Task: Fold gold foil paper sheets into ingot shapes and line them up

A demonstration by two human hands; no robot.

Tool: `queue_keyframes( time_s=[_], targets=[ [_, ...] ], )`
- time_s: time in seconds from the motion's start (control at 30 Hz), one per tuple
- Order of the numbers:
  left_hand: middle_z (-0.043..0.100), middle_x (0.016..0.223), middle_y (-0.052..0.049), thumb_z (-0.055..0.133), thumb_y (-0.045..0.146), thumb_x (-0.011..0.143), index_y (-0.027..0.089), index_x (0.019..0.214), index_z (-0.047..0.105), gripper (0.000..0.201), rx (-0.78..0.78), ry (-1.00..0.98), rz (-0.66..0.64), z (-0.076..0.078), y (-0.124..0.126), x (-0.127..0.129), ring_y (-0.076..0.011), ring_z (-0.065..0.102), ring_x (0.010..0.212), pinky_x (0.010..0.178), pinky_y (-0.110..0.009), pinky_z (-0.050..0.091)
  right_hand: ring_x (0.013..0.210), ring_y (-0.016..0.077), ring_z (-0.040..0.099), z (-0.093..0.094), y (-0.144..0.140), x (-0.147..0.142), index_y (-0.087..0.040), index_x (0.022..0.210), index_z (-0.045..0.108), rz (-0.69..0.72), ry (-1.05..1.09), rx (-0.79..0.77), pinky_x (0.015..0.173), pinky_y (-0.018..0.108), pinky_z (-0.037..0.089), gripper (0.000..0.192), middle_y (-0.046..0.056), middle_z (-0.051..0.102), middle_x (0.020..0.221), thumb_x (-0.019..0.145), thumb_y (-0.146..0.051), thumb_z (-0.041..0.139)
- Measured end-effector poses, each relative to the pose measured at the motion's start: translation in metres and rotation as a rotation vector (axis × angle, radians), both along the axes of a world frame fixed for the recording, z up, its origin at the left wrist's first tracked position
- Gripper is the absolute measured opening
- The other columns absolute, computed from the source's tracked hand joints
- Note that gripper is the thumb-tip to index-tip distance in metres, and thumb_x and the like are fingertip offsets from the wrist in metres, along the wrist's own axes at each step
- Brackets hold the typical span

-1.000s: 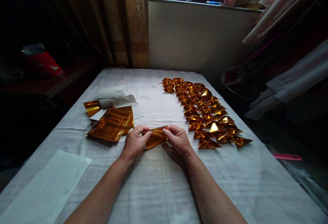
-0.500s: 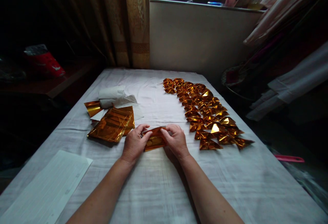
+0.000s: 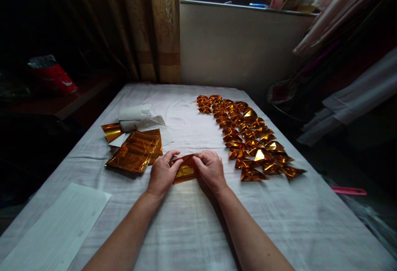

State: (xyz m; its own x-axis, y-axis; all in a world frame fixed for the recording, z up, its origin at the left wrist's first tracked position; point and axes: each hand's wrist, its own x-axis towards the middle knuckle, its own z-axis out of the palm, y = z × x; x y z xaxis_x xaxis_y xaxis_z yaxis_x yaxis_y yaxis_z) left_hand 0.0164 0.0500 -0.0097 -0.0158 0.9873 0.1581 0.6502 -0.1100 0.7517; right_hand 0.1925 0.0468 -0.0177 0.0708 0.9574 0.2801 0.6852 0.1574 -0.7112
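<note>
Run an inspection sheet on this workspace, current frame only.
Surface: table under a white cloth, wrinkled.
Job's things: gold foil piece, partly folded, held just above the cloth; flat foil stack to its left; rows of folded foil pieces to its right.
Clutter: white paper roll behind the stack; lined sheet at the near left edge.
Hands: left hand and right hand both pinch the foil piece.
Cables: nothing seen.
Surroundings: curtain, window sill, red bag far left, dim room.
</note>
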Motion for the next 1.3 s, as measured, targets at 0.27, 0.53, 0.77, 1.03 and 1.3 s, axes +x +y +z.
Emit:
queue_keyframes(
  time_s=[0.27,0.53,0.77,1.03,1.3],
  targets=[
    [0.076,0.093,-0.003,0.067,0.023,0.08,0.023,0.102,0.069,0.022,-0.012,0.0,-0.002,0.001,0.0,-0.001,-0.0219,0.071,0.087,0.08,-0.034,0.053,0.083,0.0189,0.059,0.0,0.0,0.0,-0.024,0.062,0.06,0.003,0.008,0.024,0.083,0.031,0.038,0.026,0.0,0.066,0.074,0.086,-0.033,0.059],
    [0.074,0.097,-0.005,0.063,0.017,0.082,0.021,0.11,0.066,0.028,0.116,0.126,-0.046,-0.006,0.002,-0.003,-0.0225,0.069,0.092,0.088,-0.038,0.053,0.085,0.0177,0.056,-0.002,0.0,-0.005,-0.021,0.063,0.062,-0.047,-0.092,0.031,0.081,0.03,0.033,0.024,0.0,0.066,0.076,0.086,-0.029,0.062],
    [0.068,0.121,-0.008,0.049,0.022,0.094,0.02,0.112,0.065,0.025,0.388,0.327,-0.275,-0.003,-0.014,-0.001,-0.024,0.06,0.116,0.104,-0.043,0.045,0.09,0.0185,0.056,-0.002,-0.001,-0.008,-0.021,0.067,0.065,-0.081,-0.109,0.037,0.083,0.032,0.032,0.019,0.001,0.069,0.083,0.085,-0.027,0.064],
    [0.057,0.14,-0.011,0.045,0.036,0.097,0.017,0.133,0.055,0.041,0.253,0.535,-0.439,-0.004,-0.033,0.001,-0.0266,0.048,0.133,0.116,-0.051,0.029,0.09,0.0177,0.057,0.0,-0.002,-0.01,-0.022,0.067,0.067,-0.082,-0.116,0.057,0.084,0.032,0.033,0.019,0.001,0.07,0.086,0.085,-0.025,0.065],
    [0.058,0.14,-0.009,0.04,0.034,0.1,0.021,0.131,0.058,0.039,0.136,0.479,-0.451,0.003,-0.028,-0.004,-0.0259,0.048,0.133,0.113,-0.052,0.028,0.091,0.0211,0.055,-0.008,-0.001,-0.009,-0.021,0.086,0.065,-0.126,-0.171,0.064,0.082,0.033,0.034,0.006,0.003,0.067,0.088,0.084,-0.025,0.062]
  ],
)
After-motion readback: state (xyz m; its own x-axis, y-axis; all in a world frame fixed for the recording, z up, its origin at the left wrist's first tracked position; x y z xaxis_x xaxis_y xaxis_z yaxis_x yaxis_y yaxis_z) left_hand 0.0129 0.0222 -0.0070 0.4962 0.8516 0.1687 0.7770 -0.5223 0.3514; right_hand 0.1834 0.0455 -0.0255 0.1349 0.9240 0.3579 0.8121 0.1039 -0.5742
